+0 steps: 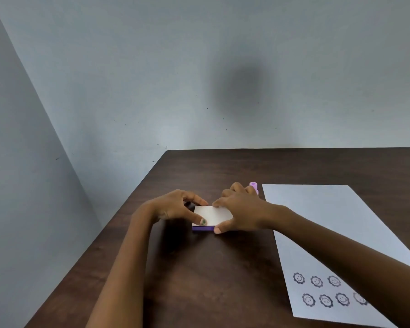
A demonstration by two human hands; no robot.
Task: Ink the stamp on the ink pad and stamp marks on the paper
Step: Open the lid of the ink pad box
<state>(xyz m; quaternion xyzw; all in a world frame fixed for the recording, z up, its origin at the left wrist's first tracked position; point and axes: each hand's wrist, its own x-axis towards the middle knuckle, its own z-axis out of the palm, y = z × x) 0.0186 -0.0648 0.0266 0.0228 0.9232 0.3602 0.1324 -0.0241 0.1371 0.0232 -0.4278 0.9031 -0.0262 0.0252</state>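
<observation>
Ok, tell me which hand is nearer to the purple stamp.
Right. The right hand sits just in front of the purple stamp, partly hiding it. The left hand is farther off, at the ink pad's other side.

A plain pale grey-blue painted wall [199, 67] fills the view from 9 to 3 o'clock, a soft round shadow [242, 91] at 12. Dark brown wood-grain surface [199, 268] spreads from 4 to 7 o'clock.
</observation>
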